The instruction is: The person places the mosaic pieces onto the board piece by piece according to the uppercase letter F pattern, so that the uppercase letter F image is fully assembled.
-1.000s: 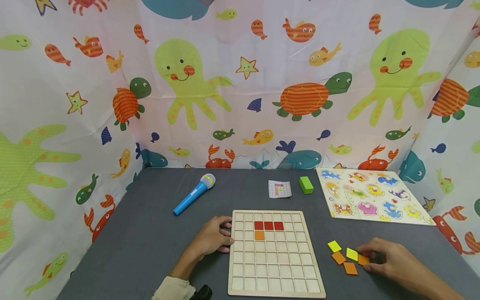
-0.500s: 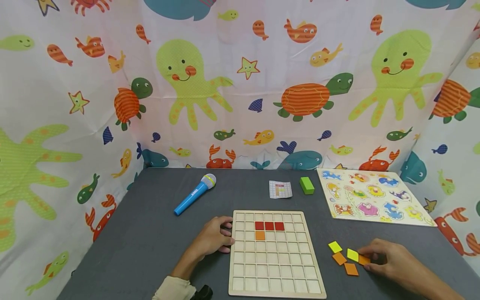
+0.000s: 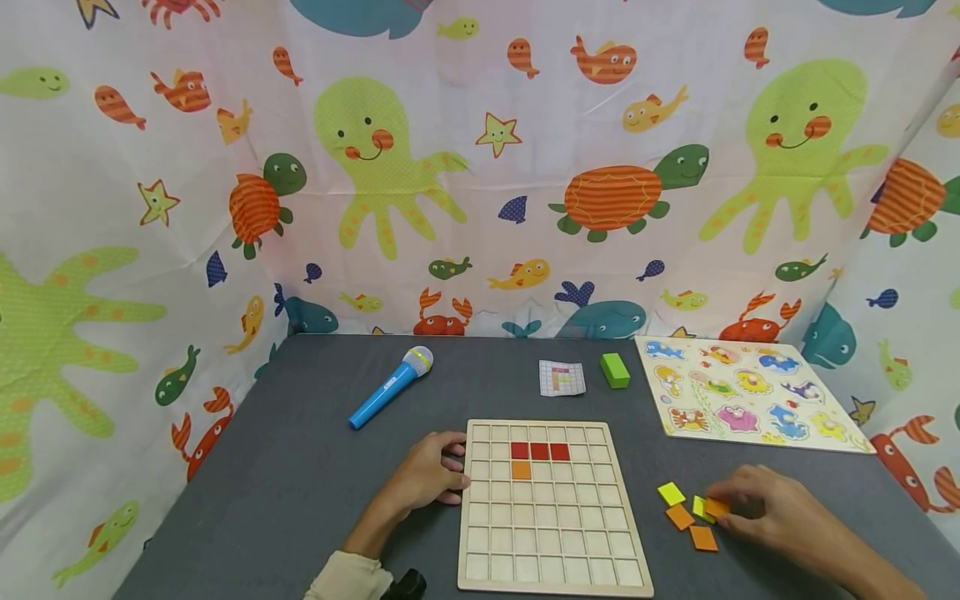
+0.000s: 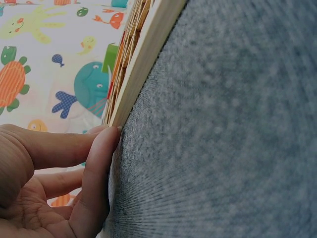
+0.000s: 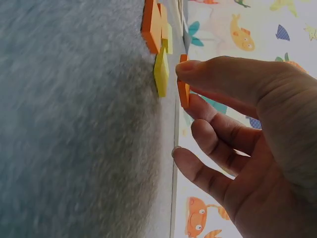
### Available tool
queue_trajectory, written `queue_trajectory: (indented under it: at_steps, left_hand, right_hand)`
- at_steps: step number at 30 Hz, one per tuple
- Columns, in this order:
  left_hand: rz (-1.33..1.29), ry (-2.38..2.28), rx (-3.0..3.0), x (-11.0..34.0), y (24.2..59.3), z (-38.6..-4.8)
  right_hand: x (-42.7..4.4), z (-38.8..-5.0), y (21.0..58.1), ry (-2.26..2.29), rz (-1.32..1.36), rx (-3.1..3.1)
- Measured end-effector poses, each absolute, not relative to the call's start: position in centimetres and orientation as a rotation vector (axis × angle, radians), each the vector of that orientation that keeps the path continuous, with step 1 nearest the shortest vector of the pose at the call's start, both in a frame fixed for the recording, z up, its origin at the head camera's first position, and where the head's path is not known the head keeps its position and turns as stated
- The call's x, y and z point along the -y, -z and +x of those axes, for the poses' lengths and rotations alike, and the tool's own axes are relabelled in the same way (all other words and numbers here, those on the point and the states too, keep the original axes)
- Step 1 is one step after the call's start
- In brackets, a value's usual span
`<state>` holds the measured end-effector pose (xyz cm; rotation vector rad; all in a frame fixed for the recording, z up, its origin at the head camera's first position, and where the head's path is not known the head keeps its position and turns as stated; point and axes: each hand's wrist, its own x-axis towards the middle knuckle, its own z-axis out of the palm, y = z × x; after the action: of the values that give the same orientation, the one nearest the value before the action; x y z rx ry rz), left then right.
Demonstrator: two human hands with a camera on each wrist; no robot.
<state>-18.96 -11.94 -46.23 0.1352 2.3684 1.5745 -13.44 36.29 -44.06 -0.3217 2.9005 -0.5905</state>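
In the head view a wooden grid board (image 3: pixel 551 527) lies flat, with three red tiles (image 3: pixel 539 452) in a row and one orange tile (image 3: pixel 521 470) under the leftmost red. My left hand (image 3: pixel 426 475) holds the board's left edge; the left wrist view shows thumb and finger together at that wooden edge (image 4: pixel 141 64). My right hand (image 3: pixel 768 507) pinches another orange tile (image 5: pixel 184 91) between thumb and fingers, raised off the table and partly covering a yellow tile (image 3: pixel 699 508). Beside it lie a second yellow tile (image 3: pixel 671 494) and two orange tiles (image 3: pixel 704 538).
A blue toy microphone (image 3: pixel 392 387) lies behind my left hand. Past the board are a small printed grid card (image 3: pixel 562 378) and a green block (image 3: pixel 615 371). A sea-animal puzzle board (image 3: pixel 750 396) lies at the back right, before a patterned curtain (image 3: pixel 465 300).
My right hand has lifted the orange tile from the table and moved it slightly left, over the yellow tile. The left hand stays on the board's edge.
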Motion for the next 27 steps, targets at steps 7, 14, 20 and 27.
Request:
queue_trajectory:
  at_steps: [7, 14, 20, 27]
  left_hand:
    - [0.134, -1.566, -2.372, 12.0, 46.2, -18.9]
    - [0.133, -1.558, -2.374, 11.9, 46.1, -18.9]
    - [0.136, -1.562, -2.372, 11.9, 46.1, -18.9]
    - [0.133, -1.570, -2.370, 11.9, 46.1, -18.8]
  right_hand:
    - [-34.6, -13.7, 43.7, 0.619, -0.375, -2.938]
    - [-32.8, -14.2, 43.6, 0.690, -0.406, -2.938]
    - [-31.6, -14.6, 43.6, 0.774, -0.470, -2.917]
    - [-30.2, -15.4, 43.7, 0.829, -0.545, -2.872]
